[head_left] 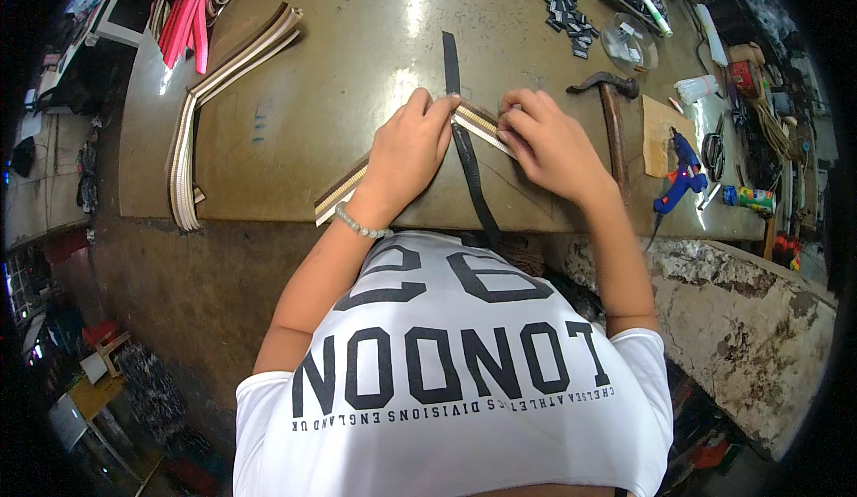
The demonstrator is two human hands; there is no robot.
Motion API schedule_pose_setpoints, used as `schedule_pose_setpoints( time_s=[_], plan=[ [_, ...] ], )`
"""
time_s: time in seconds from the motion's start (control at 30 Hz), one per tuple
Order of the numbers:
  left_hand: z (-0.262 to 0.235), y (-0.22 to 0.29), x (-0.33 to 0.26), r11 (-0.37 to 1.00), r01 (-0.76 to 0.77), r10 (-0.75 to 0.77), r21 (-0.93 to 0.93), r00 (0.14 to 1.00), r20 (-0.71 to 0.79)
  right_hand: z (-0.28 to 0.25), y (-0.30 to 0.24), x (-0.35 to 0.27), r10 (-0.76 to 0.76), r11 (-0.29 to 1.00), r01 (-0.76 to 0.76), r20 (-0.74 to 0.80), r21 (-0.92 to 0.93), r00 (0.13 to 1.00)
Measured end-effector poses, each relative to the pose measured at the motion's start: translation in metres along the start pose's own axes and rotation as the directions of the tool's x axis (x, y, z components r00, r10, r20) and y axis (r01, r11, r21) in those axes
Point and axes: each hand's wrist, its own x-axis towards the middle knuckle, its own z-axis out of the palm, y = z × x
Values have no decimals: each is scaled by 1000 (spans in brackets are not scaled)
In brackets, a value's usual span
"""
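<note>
A striped strap in brown, tan and white runs slantwise under both my hands. My left hand, with a beaded bracelet at its wrist, is closed on the strap, thumb and forefinger pinching it where a black strap crosses. One end of the striped strap shows beyond my left wrist. My right hand has its fingers curled in a pinch on the other end. The black strap runs from the table's middle down over its near edge. Whether the two straps are joined is hidden by my fingers.
A hammer lies right of my right hand, with cardboard and a blue glue gun beyond. Small black buckles and a clear tub sit far right. Bundled striped straps and pink strips lie left.
</note>
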Motion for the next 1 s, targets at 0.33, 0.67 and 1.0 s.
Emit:
schedule_pose_setpoints(
  time_s=[0.33, 0.67, 1.0],
  plan=[
    [1, -4, 0, 997, 24, -24, -74, 1000, 3, -38, 6, -109, 771, 632, -649, -429, 424, 470],
    [-10, 18, -14, 993, 118, -116, 10, 986, -116, -20, 125, -187, 712, 621, -570, -692, 539, 120],
    [-21, 9, -21, 996, 53, -49, -66, 997, 62, -52, -11, -53, 660, 619, -419, -150, 664, 736]
  ],
)
